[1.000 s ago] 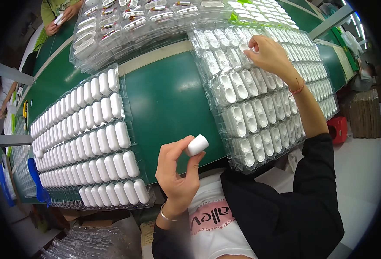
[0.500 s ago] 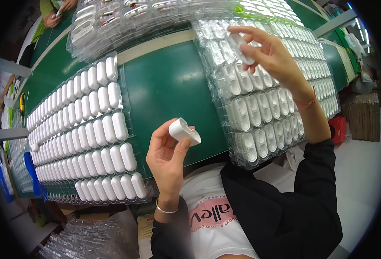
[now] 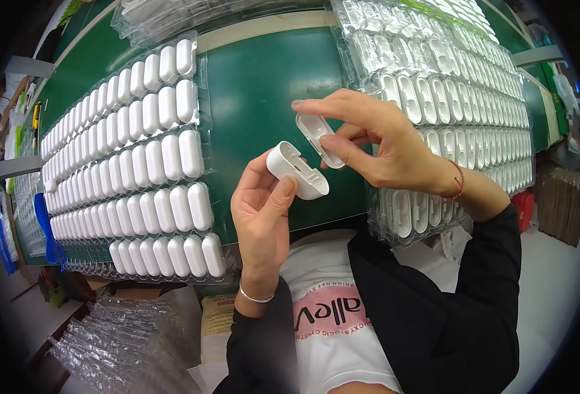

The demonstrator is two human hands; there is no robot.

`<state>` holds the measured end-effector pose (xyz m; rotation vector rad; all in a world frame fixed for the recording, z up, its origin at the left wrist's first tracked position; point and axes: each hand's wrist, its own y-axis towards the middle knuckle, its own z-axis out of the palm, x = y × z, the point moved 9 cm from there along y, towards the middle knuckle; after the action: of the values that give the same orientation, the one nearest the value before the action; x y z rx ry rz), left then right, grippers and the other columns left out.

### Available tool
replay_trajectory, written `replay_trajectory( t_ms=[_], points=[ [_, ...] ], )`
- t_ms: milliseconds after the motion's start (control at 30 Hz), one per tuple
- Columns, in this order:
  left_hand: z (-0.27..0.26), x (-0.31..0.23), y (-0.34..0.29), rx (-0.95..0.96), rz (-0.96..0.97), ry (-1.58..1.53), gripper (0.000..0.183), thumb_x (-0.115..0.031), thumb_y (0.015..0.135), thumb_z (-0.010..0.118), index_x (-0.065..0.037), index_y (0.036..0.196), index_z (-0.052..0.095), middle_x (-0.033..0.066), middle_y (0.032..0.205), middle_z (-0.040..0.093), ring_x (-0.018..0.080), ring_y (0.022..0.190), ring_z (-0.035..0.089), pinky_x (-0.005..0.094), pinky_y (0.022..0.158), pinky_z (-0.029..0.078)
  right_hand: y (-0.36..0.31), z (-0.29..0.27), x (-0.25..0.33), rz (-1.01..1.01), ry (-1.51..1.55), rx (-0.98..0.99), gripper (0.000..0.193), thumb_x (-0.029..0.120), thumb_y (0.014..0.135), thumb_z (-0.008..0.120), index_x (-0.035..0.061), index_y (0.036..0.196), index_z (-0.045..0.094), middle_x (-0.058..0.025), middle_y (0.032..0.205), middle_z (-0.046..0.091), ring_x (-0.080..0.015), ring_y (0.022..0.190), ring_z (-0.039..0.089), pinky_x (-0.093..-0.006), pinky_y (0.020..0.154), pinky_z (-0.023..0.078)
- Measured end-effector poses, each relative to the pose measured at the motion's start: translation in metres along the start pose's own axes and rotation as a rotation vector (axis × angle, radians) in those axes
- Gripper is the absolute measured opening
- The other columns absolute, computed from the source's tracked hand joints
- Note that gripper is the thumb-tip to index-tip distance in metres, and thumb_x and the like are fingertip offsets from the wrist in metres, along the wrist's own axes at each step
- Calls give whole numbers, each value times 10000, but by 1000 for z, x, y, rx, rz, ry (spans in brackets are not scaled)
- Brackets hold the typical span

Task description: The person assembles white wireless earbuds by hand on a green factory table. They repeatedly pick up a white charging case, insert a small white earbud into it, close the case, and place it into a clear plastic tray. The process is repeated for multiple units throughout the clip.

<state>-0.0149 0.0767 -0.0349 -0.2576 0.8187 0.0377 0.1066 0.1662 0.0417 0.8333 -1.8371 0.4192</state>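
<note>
My left hand (image 3: 261, 217) grips a white plastic case body (image 3: 298, 172), tilted so its hollow, notched top faces up and to the right. Just above and right of it, my right hand (image 3: 369, 134) pinches a shallow white oval lid (image 3: 319, 139) by its edges, its hollow side showing. The two parts are close together but look apart. Beside my right forearm lies a clear tray (image 3: 388, 226) holding rows of similar hollow white lids. On the left, another clear tray (image 3: 204, 157) carries rows of rounded white cases (image 3: 165, 157).
Between the trays shows the green tabletop (image 3: 257, 79). More stacked clear trays (image 3: 165, 23) stand at the back. Below the table on the left lies a heap of clear plastic trays (image 3: 125, 348). A red object (image 3: 524, 210) and stacked brown cardboard (image 3: 559, 207) are at the far right.
My right hand has come from above the right-hand tray down and left, bringing the lid next to the case body. My left hand has stayed near its place, still gripping the body. The view has shifted.
</note>
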Motion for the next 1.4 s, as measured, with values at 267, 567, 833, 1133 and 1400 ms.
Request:
replay_trajectory(
  t_ms=[267, 567, 833, 1133, 1400],
  points=[
    [3, -6, 0, 4, 105, 71, 423, -109, 953, 606, 60, 1306, 447, 169, 1207, 586, 195, 1099, 603, 351, 939, 513, -1, 1, -2, -53, 60, -17, 444, -18, 873, 644, 92, 1301, 601, -95, 1083, 589, -111, 767, 656, -222, 632, 527],
    [12, -19, -3, 64, 249, 112, 431, -71, 890, 688, 17, 1254, 474, 290, 1315, 546, 222, 1143, 603, 338, 948, 514, 0, 1, 2, -59, 111, 33, 531, -39, 812, 704, 81, 1316, 588, -115, 1198, 582, -110, 830, 649, -235, 719, 581],
    [11, -14, -1, 67, 185, 13, 450, -90, 910, 669, 28, 1283, 447, 306, 1309, 545, 229, 1136, 614, 330, 927, 524, 0, 0, 2, -68, 124, 10, 526, -64, 799, 675, 123, 1287, 618, -84, 1120, 646, -146, 856, 646, -250, 691, 576],
    [11, -13, -1, 73, 167, 22, 437, -76, 928, 638, 42, 1297, 438, 316, 1313, 537, 240, 1145, 613, 336, 922, 529, -1, 1, 1, -99, 63, 20, 522, -69, 791, 705, 50, 1289, 606, -127, 1250, 601, -56, 726, 593, -202, 658, 532],
    [6, -12, -1, 45, 172, -1, 426, -56, 925, 636, 44, 1294, 448, 277, 1288, 565, 220, 1142, 604, 334, 934, 511, 1, 0, 2, -96, 67, -13, 483, -43, 818, 671, 106, 1275, 624, -87, 1103, 650, -129, 744, 649, -246, 673, 568]
  ],
)
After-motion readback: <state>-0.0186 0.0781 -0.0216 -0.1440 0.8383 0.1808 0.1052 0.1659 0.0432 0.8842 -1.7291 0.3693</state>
